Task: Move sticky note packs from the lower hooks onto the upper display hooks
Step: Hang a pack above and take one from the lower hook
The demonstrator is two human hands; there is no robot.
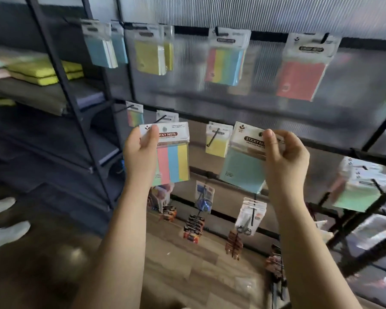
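Both hands are raised in front of the rack, and each one pinches a sticky note pack by its white header card. The left hand (140, 150) holds the striped pack (173, 162) – pink, blue and yellow bands under a clear sleeve – with the thumb across the printed header. The right hand (283, 152) holds the pale blue pack (243, 168), which hangs a little tilted, its lower edge swinging toward the left.

The two packs are at the level of the lower hooks (213, 139), where a yellow pack (216, 141) is hanging between the hands. The upper display hooks (323, 39) lie straight above and further back, so the move I expect is up and forward. Each pack hangs with its long axis vertical, header on top, so the hole in the header already faces the rail. The hole itself is hidden by the thumbs.

For matching colours, the left hand seems nearer to the striped upper pack (225, 63), while the blue upper packs (103, 50) are far to the left – the right hand would have to cross over. On the top rail a red pack (301, 79) and yellow upper packs (152, 56) also hang
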